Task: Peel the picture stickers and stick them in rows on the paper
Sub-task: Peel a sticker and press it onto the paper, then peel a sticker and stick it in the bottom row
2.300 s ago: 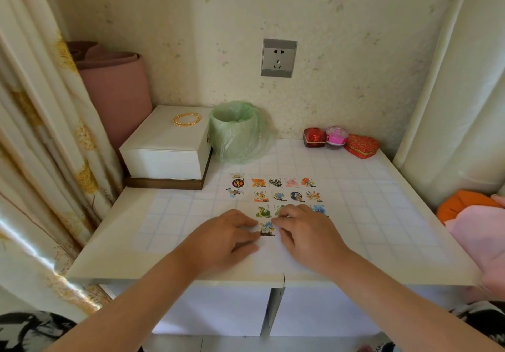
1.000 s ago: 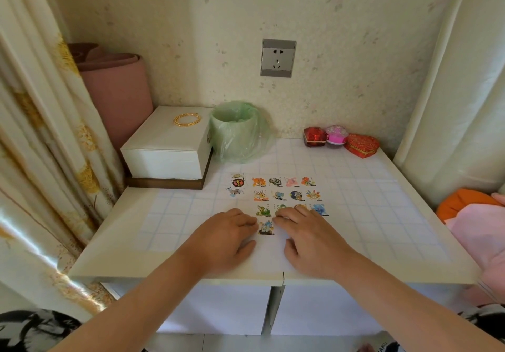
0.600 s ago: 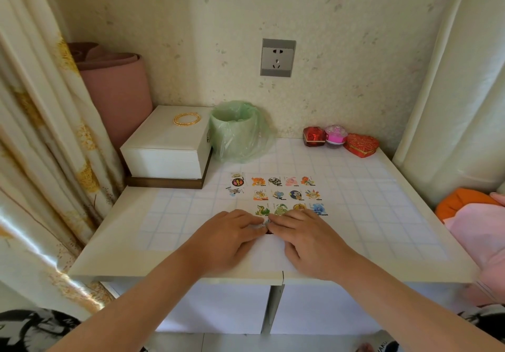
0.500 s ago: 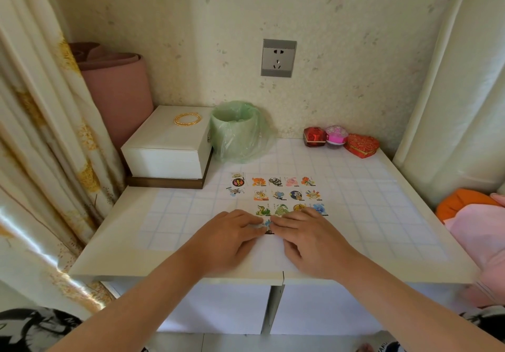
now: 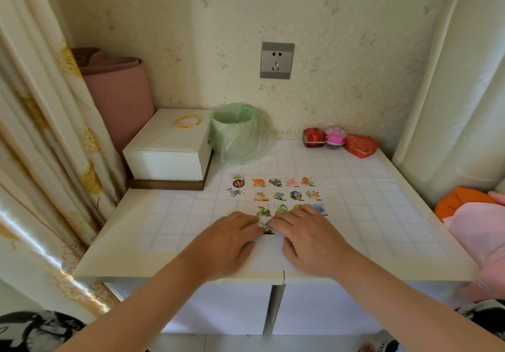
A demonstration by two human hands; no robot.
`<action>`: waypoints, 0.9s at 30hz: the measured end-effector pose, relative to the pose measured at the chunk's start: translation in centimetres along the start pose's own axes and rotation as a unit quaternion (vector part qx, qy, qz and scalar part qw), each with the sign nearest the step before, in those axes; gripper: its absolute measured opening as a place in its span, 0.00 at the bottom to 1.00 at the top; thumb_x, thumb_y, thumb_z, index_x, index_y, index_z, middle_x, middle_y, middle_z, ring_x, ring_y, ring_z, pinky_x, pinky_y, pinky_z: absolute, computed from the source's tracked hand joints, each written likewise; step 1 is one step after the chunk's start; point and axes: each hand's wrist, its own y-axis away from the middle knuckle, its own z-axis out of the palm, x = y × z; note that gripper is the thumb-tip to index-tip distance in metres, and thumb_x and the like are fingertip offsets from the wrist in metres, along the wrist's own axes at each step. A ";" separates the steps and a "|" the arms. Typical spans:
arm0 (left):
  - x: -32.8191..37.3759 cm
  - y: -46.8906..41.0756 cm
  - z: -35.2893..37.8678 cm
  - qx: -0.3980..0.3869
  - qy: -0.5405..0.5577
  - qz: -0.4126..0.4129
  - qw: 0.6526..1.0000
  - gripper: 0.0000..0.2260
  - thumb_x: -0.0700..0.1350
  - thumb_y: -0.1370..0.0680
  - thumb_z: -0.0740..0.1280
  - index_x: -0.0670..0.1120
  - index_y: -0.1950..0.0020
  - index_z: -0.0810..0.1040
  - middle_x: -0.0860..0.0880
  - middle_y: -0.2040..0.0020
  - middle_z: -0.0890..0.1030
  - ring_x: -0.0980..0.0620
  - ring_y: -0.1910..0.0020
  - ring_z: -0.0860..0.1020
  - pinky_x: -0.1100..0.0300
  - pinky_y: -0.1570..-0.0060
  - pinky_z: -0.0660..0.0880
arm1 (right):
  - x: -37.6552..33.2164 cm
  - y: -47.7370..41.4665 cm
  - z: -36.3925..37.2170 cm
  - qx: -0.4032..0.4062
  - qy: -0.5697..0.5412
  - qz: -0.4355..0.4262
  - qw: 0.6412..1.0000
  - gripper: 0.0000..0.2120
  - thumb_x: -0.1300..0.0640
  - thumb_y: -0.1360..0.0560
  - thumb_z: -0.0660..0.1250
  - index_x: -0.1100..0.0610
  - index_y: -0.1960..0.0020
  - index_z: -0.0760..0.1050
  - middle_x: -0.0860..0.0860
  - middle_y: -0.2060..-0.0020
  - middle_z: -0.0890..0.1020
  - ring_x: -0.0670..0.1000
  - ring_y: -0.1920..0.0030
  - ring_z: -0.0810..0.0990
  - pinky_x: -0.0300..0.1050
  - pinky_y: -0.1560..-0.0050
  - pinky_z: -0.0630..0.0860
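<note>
A white box (image 5: 169, 149) topped with a gold bangle (image 5: 188, 121) sits at the back left of the worktop (image 5: 382, 215), touching a green-bagged bin (image 5: 237, 133). Three small gift boxes (image 5: 340, 141) line the wall beneath a grey socket (image 5: 277, 60), flanked by a rolled pink mat (image 5: 120, 97) and floral curtain (image 5: 41, 133)

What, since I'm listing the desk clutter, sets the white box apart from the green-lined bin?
The white box is rectangular and closed; the green-lined bin is round and open-topped. The white box bears a gold bangle on its lid; the green-lined bin is draped in crinkled plastic. Both stand side by side at the back of the table.
</note>
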 end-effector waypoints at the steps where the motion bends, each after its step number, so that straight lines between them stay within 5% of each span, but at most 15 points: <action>1: 0.0 0.0 -0.1 0.000 0.001 0.000 1.000 0.17 0.50 0.19 0.56 0.51 0.33 0.75 0.48 0.33 0.76 0.48 0.34 0.73 0.52 0.38 0.74 | 0.0 0.0 0.1 0.004 0.003 -0.001 1.000 0.18 0.55 0.26 0.57 0.50 0.39 0.76 0.46 0.47 0.81 0.51 0.53 0.78 0.49 0.44 0.72; 8: -0.1 -0.1 -0.9 0.008 -0.013 0.015 1.000 0.17 0.53 0.20 0.57 0.54 0.37 0.80 0.47 0.39 0.81 0.47 0.41 0.79 0.56 0.51 0.80 | 0.6 0.5 1.1 0.050 0.000 -0.046 0.998 0.17 0.56 0.25 0.61 0.49 0.40 0.82 0.49 0.45 0.81 0.53 0.52 0.79 0.52 0.45 0.75; 14: 0.0 -0.5 -1.7 -0.028 0.017 -0.023 0.999 0.15 0.55 0.21 0.59 0.50 0.47 0.82 0.52 0.36 0.79 0.51 0.37 0.76 0.55 0.46 0.78 | 0.2 0.2 0.3 0.046 -0.053 -0.017 0.997 0.13 0.57 0.28 0.62 0.49 0.52 0.85 0.44 0.50 0.85 0.49 0.56 0.83 0.47 0.50 0.77; 20: -0.5 -1.1 -2.1 -0.064 0.068 -0.059 0.994 0.09 0.51 0.22 0.67 0.49 0.44 0.79 0.55 0.36 0.76 0.55 0.35 0.70 0.58 0.39 0.72 | -0.3 -2.2 -0.5 -0.009 -0.060 0.036 0.997 0.13 0.50 0.29 0.59 0.51 0.65 0.80 0.45 0.63 0.81 0.49 0.65 0.77 0.48 0.56 0.75; 23: -1.3 -1.8 -2.4 -0.073 0.120 -0.090 0.986 0.11 0.50 0.22 0.68 0.51 0.41 0.78 0.57 0.38 0.77 0.58 0.37 0.69 0.64 0.36 0.65 | -0.4 -4.3 -0.7 -0.004 -0.073 0.072 0.995 0.15 0.50 0.27 0.58 0.51 0.62 0.82 0.46 0.63 0.81 0.51 0.64 0.78 0.50 0.55 0.74; 27: -3.6 -2.8 -3.7 -0.034 0.088 -0.161 0.982 0.11 0.51 0.22 0.67 0.54 0.40 0.78 0.56 0.40 0.78 0.54 0.38 0.74 0.57 0.39 0.71 | -0.4 -7.7 -1.9 -0.038 -0.126 0.127 0.983 0.10 0.53 0.23 0.65 0.49 0.46 0.83 0.45 0.50 0.83 0.49 0.53 0.81 0.48 0.47 0.76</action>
